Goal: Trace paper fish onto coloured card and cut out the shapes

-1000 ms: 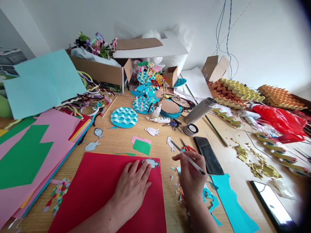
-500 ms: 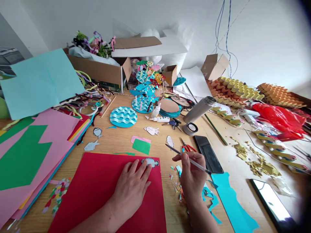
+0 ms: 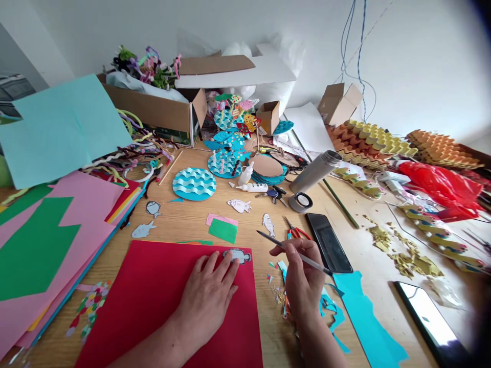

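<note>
My left hand (image 3: 209,294) lies flat on a sheet of red paper (image 3: 153,286), fingers stretched out. Its fingertips press on a small grey fish cutout (image 3: 242,256) at the sheet's top right corner. To the right of the sheet, my right hand (image 3: 305,273) pinches a slim pen (image 3: 307,259), its dark tip pointing up and left, off the paper. Beyond the pen lies a white fish cutout (image 3: 268,225), with another white fish (image 3: 239,206) farther back. Just past the right hand are red-handled pliers (image 3: 294,231). Green and pink paper pieces (image 3: 223,230) lie above the red sheet.
A black phone (image 3: 329,243) and blue paper scraps (image 3: 368,317) lie right of my right hand. Behind stand a steel flask (image 3: 314,173), glue bottles (image 3: 255,188) and a wavy blue disc (image 3: 194,184). Coloured paper sheets (image 3: 84,204) are stacked at left.
The pen and my right hand have shifted slightly to the left, the tip dropping a little. My left hand stays in place on the fish cutout.
</note>
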A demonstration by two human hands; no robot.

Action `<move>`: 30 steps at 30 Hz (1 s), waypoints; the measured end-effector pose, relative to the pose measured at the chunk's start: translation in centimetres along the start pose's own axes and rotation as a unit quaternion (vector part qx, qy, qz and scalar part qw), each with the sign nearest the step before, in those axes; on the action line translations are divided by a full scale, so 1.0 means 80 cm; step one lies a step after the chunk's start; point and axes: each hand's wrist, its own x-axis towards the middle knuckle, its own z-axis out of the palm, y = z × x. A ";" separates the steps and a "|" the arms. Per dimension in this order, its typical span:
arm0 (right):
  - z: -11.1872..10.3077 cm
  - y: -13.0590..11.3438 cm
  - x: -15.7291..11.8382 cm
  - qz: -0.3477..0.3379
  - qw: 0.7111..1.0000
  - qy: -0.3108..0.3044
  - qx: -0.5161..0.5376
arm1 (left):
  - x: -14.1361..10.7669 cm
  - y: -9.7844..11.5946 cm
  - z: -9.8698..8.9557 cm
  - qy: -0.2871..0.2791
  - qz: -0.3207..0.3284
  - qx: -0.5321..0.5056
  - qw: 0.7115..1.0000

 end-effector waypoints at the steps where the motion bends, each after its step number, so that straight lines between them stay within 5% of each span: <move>1: -0.001 0.000 0.000 -0.003 0.999 -0.032 -0.012 | 0.000 0.000 0.000 0.002 -0.001 0.000 1.000; 5: -0.003 0.000 0.004 -0.050 0.968 -0.221 -0.107 | -0.001 0.000 0.002 0.011 -0.002 0.002 1.000; 9: -0.002 0.004 0.006 -0.153 0.915 -0.308 -0.210 | -0.002 0.000 0.005 0.025 0.006 0.003 1.000; 17: 0.001 0.006 0.003 -0.218 0.854 -0.341 -0.326 | -0.002 0.003 0.006 0.029 0.016 0.006 0.999; 30: 0.002 0.002 0.000 -0.214 0.839 -0.350 -0.356 | 0.002 0.006 0.000 0.073 0.035 -0.015 0.997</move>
